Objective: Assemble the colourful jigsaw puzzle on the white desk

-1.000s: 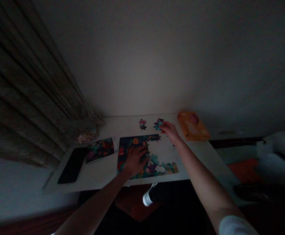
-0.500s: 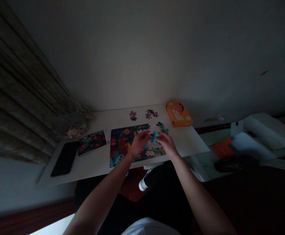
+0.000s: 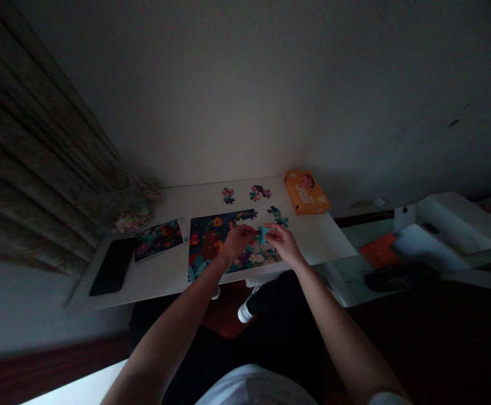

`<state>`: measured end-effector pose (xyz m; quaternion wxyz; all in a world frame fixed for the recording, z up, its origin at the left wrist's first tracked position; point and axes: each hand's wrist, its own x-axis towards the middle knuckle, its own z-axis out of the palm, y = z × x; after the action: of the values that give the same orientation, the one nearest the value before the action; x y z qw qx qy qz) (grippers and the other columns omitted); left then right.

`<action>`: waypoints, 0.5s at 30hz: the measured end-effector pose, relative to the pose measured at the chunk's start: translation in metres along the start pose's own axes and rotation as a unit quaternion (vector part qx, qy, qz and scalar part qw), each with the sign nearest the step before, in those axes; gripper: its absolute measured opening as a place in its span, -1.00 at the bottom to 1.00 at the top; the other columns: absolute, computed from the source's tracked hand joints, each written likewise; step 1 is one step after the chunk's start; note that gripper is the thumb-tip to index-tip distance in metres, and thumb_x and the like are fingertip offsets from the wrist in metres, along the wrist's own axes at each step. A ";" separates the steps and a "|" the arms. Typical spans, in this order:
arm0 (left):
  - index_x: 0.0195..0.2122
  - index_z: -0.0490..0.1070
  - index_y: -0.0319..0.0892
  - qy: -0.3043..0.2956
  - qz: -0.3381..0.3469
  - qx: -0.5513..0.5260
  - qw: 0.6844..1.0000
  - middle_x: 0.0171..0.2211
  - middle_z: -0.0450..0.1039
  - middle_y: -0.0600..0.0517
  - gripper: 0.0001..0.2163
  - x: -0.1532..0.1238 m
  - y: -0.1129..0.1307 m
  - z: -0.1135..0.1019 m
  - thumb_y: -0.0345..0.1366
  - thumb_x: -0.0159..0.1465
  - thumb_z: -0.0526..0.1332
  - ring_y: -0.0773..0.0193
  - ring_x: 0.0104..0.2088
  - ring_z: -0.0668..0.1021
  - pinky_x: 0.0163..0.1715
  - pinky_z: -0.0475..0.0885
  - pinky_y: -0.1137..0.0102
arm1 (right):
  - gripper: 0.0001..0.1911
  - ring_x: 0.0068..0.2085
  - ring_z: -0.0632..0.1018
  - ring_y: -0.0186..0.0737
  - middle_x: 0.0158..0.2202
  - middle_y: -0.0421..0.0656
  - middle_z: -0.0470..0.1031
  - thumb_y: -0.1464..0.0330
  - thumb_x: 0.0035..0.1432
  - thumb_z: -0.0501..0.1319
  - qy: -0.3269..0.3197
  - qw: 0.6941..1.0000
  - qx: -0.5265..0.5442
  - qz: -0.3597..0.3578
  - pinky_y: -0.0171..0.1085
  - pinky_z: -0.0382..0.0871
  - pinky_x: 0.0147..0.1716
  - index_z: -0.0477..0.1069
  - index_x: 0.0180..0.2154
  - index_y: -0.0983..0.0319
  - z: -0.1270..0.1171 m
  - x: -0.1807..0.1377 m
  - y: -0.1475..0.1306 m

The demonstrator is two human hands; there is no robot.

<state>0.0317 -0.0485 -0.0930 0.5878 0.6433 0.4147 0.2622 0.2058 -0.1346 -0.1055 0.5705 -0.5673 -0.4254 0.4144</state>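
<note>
A part-built colourful jigsaw puzzle (image 3: 211,239) lies on the white table (image 3: 161,278). Both hands hover above its open right part. My left hand (image 3: 237,241) and my right hand (image 3: 285,243) pinch a teal puzzle piece (image 3: 262,233) between their fingertips. Loose pieces lie behind the puzzle: one small cluster (image 3: 228,195), another (image 3: 260,192), and a third (image 3: 277,215) just beyond my right hand.
An orange puzzle box (image 3: 306,193) stands at the table's back right. A picture sheet (image 3: 158,239) and a black phone (image 3: 112,266) lie to the left. A curtain (image 3: 38,169) hangs on the left. A low surface with an orange item (image 3: 380,252) is on the right.
My right hand picked a teal piece from the far loose cluster and brought it back over the puzzle. My left hand lifted off the puzzle and joined it on the piece. The view shifted.
</note>
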 end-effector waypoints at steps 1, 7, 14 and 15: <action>-0.26 0.58 -0.19 0.002 0.017 0.046 0.999 -0.37 0.62 0.01 -0.94 -0.003 0.000 -0.005 -0.38 0.28 0.31 0.23 -0.35 0.65 -0.28 0.54 0.38 | -0.57 -0.32 0.59 -0.22 -0.38 -0.23 0.56 0.22 0.00 0.40 -0.004 1.000 -0.008 0.000 -0.26 0.47 -0.26 0.52 -0.06 0.15 -0.001 0.002 0.001; -0.01 0.58 -0.12 0.020 0.140 0.395 0.908 -0.02 0.61 -0.08 -0.77 -0.038 -0.010 -0.031 -0.44 0.39 0.18 0.11 0.00 0.64 0.04 0.50 0.29 | -0.59 -0.33 0.60 -0.18 -0.39 -0.21 0.57 0.19 0.00 0.39 -0.002 0.999 -0.050 -0.002 -0.24 0.48 -0.28 0.49 -0.09 0.16 -0.010 0.007 0.011; 0.05 0.55 -0.10 -0.063 0.256 0.503 0.823 0.08 0.57 -0.08 -0.78 -0.067 -0.024 -0.023 -0.33 0.48 0.15 0.10 0.10 0.57 0.16 0.43 0.18 | -0.64 -0.35 0.63 -0.16 -0.41 -0.21 0.60 0.22 -0.01 0.37 -0.044 0.994 -0.098 0.033 -0.23 0.50 -0.32 0.49 -0.15 0.17 -0.008 0.008 0.024; 0.06 0.54 -0.10 -0.061 0.264 0.508 0.818 0.09 0.56 -0.08 -0.78 -0.069 -0.025 -0.022 -0.32 0.48 0.15 0.09 0.10 0.56 0.17 0.42 0.16 | -0.66 -0.36 0.63 -0.16 -0.41 -0.21 0.60 0.24 -0.02 0.37 -0.051 0.993 -0.104 0.038 -0.23 0.50 -0.32 0.49 -0.16 0.17 -0.007 0.009 0.024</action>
<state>-0.0277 -0.0957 -0.1033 0.1098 0.9501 0.2664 0.1194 0.2152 -0.1281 -0.1292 0.4701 -0.6172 -0.4730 0.4175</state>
